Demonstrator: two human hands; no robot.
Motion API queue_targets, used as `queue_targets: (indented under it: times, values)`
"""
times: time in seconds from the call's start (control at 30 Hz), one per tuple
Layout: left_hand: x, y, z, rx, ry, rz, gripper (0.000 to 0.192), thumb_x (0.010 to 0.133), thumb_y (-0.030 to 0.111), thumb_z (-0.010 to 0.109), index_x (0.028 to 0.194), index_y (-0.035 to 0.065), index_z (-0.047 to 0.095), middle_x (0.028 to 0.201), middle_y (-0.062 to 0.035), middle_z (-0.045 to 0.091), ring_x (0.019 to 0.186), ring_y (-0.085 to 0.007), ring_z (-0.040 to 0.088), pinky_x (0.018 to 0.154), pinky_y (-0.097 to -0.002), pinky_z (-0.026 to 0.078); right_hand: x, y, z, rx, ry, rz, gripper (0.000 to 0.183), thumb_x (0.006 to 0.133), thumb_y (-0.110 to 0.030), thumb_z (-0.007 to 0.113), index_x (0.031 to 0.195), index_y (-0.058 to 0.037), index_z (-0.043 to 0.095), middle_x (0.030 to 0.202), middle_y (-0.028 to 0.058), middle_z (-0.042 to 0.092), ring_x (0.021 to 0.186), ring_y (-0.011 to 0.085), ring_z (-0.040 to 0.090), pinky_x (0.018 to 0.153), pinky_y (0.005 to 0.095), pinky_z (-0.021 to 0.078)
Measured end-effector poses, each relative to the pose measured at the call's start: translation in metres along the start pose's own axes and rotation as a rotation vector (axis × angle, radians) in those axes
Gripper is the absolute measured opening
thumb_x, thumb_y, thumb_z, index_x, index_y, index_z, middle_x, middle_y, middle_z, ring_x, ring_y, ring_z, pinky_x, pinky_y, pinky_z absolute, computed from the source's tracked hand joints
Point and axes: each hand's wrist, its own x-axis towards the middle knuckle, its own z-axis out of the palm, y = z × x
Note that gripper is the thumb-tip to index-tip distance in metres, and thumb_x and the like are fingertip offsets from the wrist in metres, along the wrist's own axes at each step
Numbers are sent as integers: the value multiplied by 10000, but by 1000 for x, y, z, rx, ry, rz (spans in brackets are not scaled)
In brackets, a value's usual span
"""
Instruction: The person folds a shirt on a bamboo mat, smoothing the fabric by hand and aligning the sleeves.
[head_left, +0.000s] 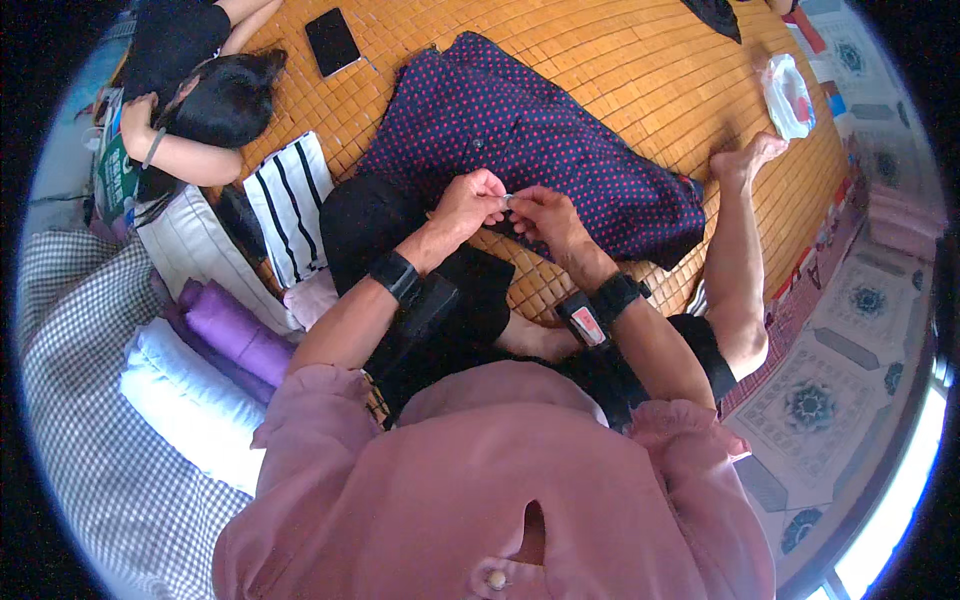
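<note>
My left hand (470, 204) and my right hand (547, 217) meet at their fingertips in the middle of the view. Between them they pinch a small, pale, shiny object (509, 197), too small to name. Just beyond and partly under my hands, a dark navy garment (517, 127) with red dots lies spread on the woven mat (637, 52). A small round button (478, 142) shows on the cloth. Each of my wrists wears a black band. Whether my fingers also touch the dotted cloth, I cannot tell.
Another person (217, 97) lies at the upper left, near a dark-screened phone (332, 42). Striped cloth (289, 202), a purple roll (232, 326) and a light blue roll (191, 397) are on the left. A white plastic bag (787, 96) lies at the upper right, by my foot.
</note>
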Motion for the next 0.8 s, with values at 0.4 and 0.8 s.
queue_targets:
  times: [0.4, 0.8]
  values:
    - [11, 5, 1, 1249, 294, 56, 561, 672, 258, 687, 1090, 41, 383, 997, -179, 494, 873, -349, 547, 695, -429, 469, -52, -103, -175, 780, 172, -819, 130, 825, -209, 524, 794, -83, 529, 729, 11, 550, 640, 102, 516, 590, 254, 420]
    - [10, 3, -15, 900, 489, 148, 130, 726, 135, 551, 824, 71, 495, 830, -140, 553, 803, -345, 550, 686, -438, 434, -5, -26, -46, 436, 196, -324, 162, 769, -116, 524, 896, -36, 586, 732, 48, 599, 602, 115, 533, 546, 221, 408]
